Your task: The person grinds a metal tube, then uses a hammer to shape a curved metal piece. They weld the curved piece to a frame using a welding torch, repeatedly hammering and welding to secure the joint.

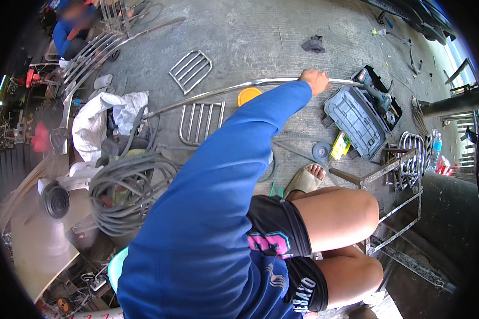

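Observation:
My left hand [315,81], at the end of a stretched blue sleeve, is closed round a long, shiny metal tube [239,87]. The tube curves from beside the white sack [88,125] on the left to the open black tool case [356,119] on the right. A cordless power tool [377,95] lies in the case. Beneath the tube are a yellow-orange round lid [248,96] and a barred metal frame [201,122], partly covered by my sleeve. Another barred frame [190,72] lies farther off on the concrete. My right hand cannot be made out.
A thick coil of grey hose [127,191] lies at left, near a pedestal-like grey-white thing [53,199]. A grinding disc [321,152] and yellow packet [340,145] lie near my sandalled foot [306,181]. A welded metal frame [388,170] stands right. Another person [66,34] sits far left.

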A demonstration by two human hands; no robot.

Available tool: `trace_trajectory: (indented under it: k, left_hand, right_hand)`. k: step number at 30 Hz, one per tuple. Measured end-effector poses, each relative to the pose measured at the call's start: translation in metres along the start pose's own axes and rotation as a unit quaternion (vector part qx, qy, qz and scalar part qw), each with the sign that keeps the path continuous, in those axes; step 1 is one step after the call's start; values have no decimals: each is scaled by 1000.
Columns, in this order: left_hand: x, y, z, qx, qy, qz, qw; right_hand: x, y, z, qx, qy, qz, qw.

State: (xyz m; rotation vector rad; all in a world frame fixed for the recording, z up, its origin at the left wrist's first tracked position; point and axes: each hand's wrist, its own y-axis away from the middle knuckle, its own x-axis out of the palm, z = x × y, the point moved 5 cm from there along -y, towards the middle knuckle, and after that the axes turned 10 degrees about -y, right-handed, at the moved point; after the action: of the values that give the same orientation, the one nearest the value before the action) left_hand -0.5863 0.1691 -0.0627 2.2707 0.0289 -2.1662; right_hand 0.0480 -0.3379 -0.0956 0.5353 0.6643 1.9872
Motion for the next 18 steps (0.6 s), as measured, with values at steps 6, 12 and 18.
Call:
trace_trajectory:
  k: [6,12,18]
  left_hand:
    - [-106,-79,-24,51,-7,-62,997]
    - [-109,-103,7,67,-50,-92,992]
    - [32,18,188,-91,-2,41,995]
  right_hand:
    - [4,11,-1,0,6,-11,1000]
    - [6,18,-5,2,-3,-15,1000]
    - [-22,35,-6,-14,-45,-53,997]
